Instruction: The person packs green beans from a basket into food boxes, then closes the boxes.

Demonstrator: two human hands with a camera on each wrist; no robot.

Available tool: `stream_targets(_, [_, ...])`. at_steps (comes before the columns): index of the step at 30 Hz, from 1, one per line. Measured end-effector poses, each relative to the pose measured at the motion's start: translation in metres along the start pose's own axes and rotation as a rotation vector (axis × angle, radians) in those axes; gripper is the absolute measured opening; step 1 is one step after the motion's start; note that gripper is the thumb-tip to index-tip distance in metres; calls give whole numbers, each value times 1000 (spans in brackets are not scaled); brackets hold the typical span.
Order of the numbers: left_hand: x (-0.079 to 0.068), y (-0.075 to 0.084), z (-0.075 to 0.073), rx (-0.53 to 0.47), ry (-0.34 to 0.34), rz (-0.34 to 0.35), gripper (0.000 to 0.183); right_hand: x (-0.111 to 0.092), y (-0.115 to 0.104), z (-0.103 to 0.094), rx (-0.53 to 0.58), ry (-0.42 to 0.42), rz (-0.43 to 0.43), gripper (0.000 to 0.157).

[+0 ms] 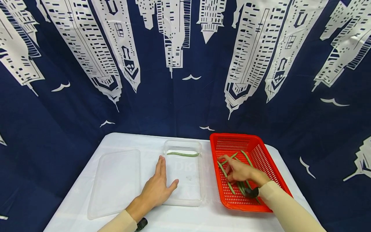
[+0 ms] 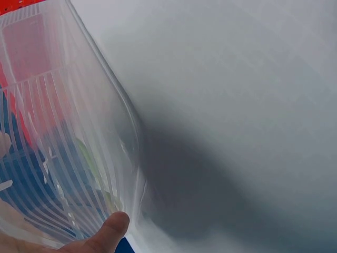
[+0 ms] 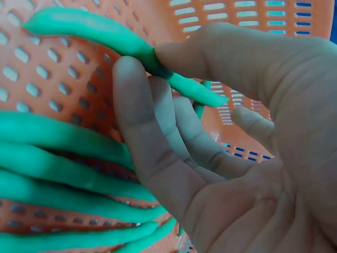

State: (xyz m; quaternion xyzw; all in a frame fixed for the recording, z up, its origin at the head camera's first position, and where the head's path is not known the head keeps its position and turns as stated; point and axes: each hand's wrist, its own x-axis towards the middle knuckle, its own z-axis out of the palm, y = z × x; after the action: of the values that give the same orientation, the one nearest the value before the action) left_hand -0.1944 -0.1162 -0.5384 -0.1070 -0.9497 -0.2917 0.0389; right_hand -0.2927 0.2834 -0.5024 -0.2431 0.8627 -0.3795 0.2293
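Note:
My right hand point(image 1: 239, 170) reaches into the red basket point(image 1: 261, 206), where thumb and index finger pinch a green bean point(image 3: 84, 23). Several other green beans point(image 3: 58, 174) lie on the perforated floor beside those fingers. A clear plastic container point(image 1: 188, 203) stands left of the basket with a single green bean point(image 1: 182, 154) lying crosswise near its far end. At the container's left side is my left hand point(image 1: 156, 190), fingers straight and thumb spread over the near part. The left wrist view catches that thumb point(image 2: 113, 226) at the edge of the ribbed clear wall point(image 2: 89, 132).
A translucent flat lid point(image 1: 116, 183) lies on the white table point(image 1: 72, 206), left of the container. Behind the table hangs a dark blue cloth point(image 1: 174, 106) printed with white buildings and birds. The basket's raised walls surround the right hand.

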Motion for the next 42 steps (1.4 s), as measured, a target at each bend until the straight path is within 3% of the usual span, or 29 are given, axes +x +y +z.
stream_targets(15, [0,-1,-2,8,21,8,111,-7,-4,-23,-54,91,-116,87])
stream_targets(29, [1,-3,0,19,28,13,110,-9,-27,-30,-272,251,-118,69])
stream_targets(42, [0,-1,2,7,29,22,110,-7,-50,-34,-328,318,-176,54])
